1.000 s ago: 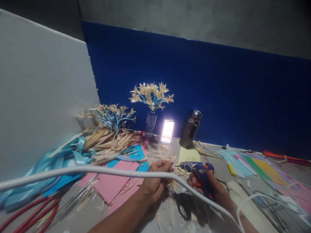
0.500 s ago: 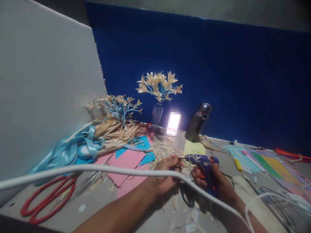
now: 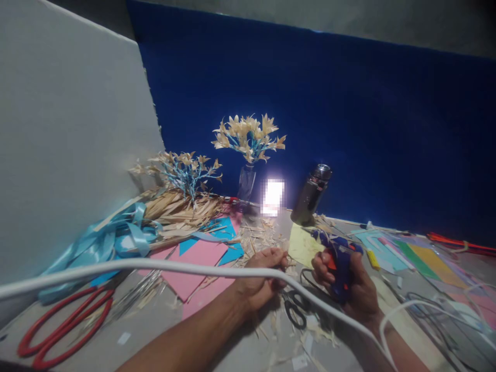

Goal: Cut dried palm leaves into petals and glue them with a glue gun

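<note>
My right hand point(image 3: 358, 289) is wrapped around the handle of a dark blue glue gun point(image 3: 341, 263) with an orange trigger. The gun's front points up and left, over a yellow paper point(image 3: 304, 244). To its left, my left hand point(image 3: 265, 274) is closed in a pinch, the fingertips together; whatever they hold is too small to make out. Black-handled scissors point(image 3: 296, 312) lie on the table between my hands, partly hidden by a white cable point(image 3: 163, 266) that crosses in front of both forearms.
Large red-handled scissors point(image 3: 65, 325) lie at front left, near blue ribbon point(image 3: 112, 237) and pink paper point(image 3: 194, 261). Straw-coloured flowers stand in a glass vase point(image 3: 247, 183) beside a bright blurred screen point(image 3: 273, 197). A metal flask point(image 3: 312, 196) stands behind the glue gun. Coloured sheets point(image 3: 430, 263) lie right.
The glue gun's tip has drawn away to the right from my left fingertips, and the gun has tilted. My left hand stays pinched. The whole view has shifted slightly.
</note>
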Demonstrator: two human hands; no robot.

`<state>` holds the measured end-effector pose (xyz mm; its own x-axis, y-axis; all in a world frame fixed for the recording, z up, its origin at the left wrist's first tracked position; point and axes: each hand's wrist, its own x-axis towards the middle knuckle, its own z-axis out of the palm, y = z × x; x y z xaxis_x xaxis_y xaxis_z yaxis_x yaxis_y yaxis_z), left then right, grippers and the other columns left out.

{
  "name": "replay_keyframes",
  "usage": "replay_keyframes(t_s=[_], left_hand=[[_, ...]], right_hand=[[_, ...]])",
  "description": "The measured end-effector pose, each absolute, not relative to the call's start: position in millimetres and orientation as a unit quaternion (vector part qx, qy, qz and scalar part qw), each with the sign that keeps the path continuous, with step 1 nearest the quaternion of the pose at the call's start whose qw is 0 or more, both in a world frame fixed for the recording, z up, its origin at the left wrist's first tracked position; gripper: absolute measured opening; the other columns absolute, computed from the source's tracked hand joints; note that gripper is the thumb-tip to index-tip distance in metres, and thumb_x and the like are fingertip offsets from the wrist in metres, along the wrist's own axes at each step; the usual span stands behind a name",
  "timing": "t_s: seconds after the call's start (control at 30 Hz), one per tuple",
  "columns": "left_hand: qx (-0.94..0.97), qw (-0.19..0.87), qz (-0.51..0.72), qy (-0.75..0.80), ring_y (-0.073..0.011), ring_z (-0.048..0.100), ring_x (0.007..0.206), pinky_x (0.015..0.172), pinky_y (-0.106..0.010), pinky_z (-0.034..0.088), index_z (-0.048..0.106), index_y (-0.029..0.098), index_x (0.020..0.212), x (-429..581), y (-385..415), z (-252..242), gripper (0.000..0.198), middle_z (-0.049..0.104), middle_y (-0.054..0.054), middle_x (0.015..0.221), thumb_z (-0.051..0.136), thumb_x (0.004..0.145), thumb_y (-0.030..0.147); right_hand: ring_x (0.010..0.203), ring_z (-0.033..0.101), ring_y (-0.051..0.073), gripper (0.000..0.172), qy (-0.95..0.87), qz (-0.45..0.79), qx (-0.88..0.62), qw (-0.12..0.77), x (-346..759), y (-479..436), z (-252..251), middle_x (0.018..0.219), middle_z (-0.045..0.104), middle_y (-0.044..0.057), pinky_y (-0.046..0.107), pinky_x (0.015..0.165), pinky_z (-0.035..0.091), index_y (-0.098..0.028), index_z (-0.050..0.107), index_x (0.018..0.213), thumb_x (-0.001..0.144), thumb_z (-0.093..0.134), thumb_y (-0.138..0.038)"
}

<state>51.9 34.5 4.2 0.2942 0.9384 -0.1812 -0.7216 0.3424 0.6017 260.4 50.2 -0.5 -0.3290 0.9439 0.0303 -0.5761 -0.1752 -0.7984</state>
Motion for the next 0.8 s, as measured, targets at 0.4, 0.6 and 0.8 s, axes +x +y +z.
replay_keyframes(t_s=[0.4, 0.6, 0.8], left_hand=[[0.372, 0.657, 0.535, 0.378, -0.0061, 0.042, 0.047, 0.044, -0.018, 0.032, 0.071, 0.015, 0.065, 58, 25, -3, 0.024, 0.061, -0.001, 0.060, 0.087, 0.065, 0.032], [0.377, 0.606, 0.540, 0.446, -0.0077, 0.044, 0.044, 0.042, -0.018, 0.032, 0.071, 0.017, 0.070, 58, 27, -13, 0.025, 0.055, 0.003, 0.053, 0.085, 0.071, 0.038], [0.347, 0.639, 0.525, 0.442, -0.0053, 0.033, 0.035, 0.036, -0.017, 0.022, 0.072, 0.016, 0.076, 54, 33, -16, 0.036, 0.046, 0.007, 0.045, 0.087, 0.067, 0.047]], right_hand=[[0.056, 0.054, 0.011, 0.041, -0.432, 0.631, -0.365, 0.532, 242, 52, -4, 0.083, 0.071, 0.006, 0.024, 0.053, 0.045, -0.015, 0.068, 0.092, 0.065, 0.090, -0.037], [0.070, 0.059, 0.020, 0.036, -0.617, 0.389, -0.515, 0.450, 270, 72, 17, 0.079, 0.070, 0.006, 0.033, 0.067, 0.046, -0.014, 0.070, 0.090, 0.072, 0.080, -0.044], [0.083, 0.058, 0.025, 0.023, -0.798, 0.082, -0.546, 0.244, 318, 71, 13, 0.091, 0.066, 0.010, 0.038, 0.077, 0.045, -0.017, 0.067, 0.094, 0.081, 0.069, -0.035]])
